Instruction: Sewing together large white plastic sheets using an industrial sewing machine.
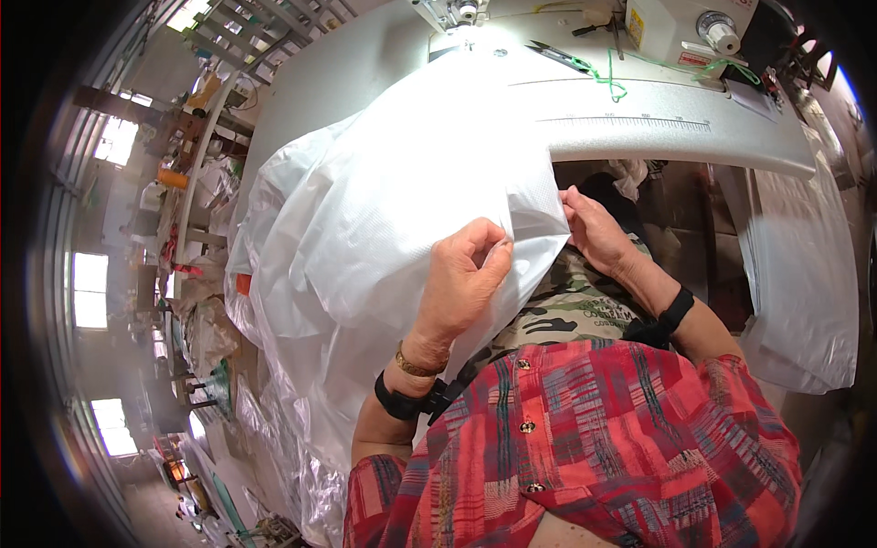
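A large white sheet of thin, finely textured material drapes over the front of the sewing machine table and hangs toward my lap. My left hand pinches it between thumb and fingers, close to its right edge. My right hand holds that edge a little farther right, fingertips partly hidden by a fold. Between the two hands the material is drawn into creases. The far end of the sheet reaches the lit needle area of the sewing machine, where glare hides detail.
Black-bladed snips with a green cord lie on the table, behind a printed ruler scale. White sheets hang at the right. Crinkled clear plastic spills down at the left, near racks and clutter.
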Demonstrator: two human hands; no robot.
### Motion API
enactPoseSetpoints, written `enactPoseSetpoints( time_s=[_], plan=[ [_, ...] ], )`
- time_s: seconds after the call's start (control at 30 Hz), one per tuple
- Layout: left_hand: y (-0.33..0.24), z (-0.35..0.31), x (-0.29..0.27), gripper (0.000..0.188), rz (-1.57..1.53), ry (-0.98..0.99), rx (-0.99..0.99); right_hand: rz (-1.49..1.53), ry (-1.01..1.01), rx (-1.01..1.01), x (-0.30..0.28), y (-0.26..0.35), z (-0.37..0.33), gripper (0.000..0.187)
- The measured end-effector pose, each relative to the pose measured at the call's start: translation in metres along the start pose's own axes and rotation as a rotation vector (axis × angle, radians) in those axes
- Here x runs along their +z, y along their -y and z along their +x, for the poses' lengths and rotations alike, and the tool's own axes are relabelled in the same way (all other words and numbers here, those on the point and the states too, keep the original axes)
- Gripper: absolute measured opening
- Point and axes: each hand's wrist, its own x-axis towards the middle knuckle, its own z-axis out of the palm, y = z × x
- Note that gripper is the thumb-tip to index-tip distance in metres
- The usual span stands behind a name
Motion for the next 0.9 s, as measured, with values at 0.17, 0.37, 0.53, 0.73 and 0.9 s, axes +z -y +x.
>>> enactPoseSetpoints(
  time_s=[0.17, 0.37, 0.53, 0.73, 0.9],
  plan=[
    [-0.005, -0.006, -0.007, 0.010, -0.079, -0.054, -0.095, 0.136, 0.200, 0.044, 0.027, 0.020, -0.022, 0.032],
    [-0.023, -0.001, -0.009, 0.010, 0.033, -0.010, -0.059, -0.028, 0.159, -0.085, 0.043, 0.040, -0.044, 0.022],
    [-0.019, 0.002, -0.009, 0.012, 0.021, -0.013, 0.007, -0.877, 0.105, -0.358, 0.080, 0.064, -0.050, 0.025],
    [-0.006, 0.004, -0.006, 0.011, 0.128, 0.075, 0.041, -0.994, 0.140, -0.548, 0.095, 0.066, -0.059, 0.024],
    [0.005, -0.002, -0.004, 0.008, 0.063, 0.067, -0.002, -1.146, 0.219, -0.687, 0.096, 0.065, -0.062, 0.019]
  ],
)
